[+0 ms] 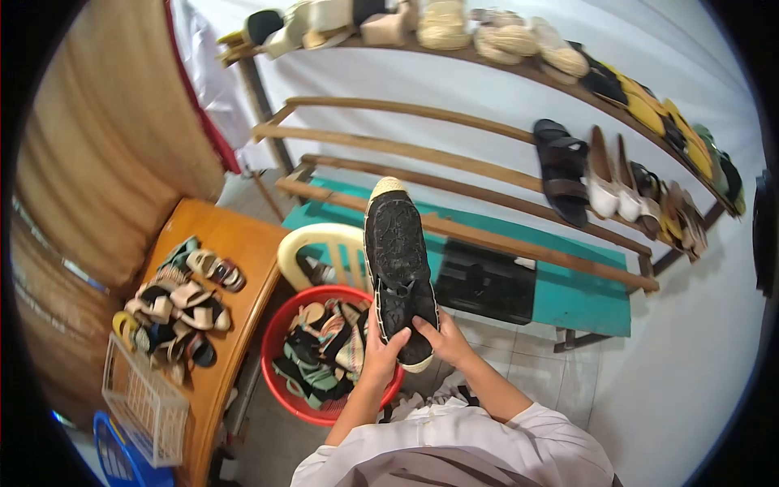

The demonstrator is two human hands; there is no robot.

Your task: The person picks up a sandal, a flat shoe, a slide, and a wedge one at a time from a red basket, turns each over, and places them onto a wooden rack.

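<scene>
Both my hands grip a black espadrille shoe (pixel 395 243) with a pale woven toe and light stitching round its edge. It is held out in front of me, toe pointing away. My left hand (pixel 381 345) wraps the heel end from the left, thumb on top. My right hand (pixel 445 337) holds the same end from the right, its thumb pressed on the shoe. Below and left of the hands, a red basket (pixel 266 357) contains a pile of sandals and shoes (pixel 320 349).
A wooden shoe rack (pixel 454 158) carries shoes on its top shelf and right side. Under it lies a teal bench (pixel 568 304) with a black box (pixel 487 280). A cream plastic chair (pixel 324 235) is behind the basket. Sandals (pixel 174 304) and a white crate (pixel 146 398) occupy the wooden table (pixel 243 243).
</scene>
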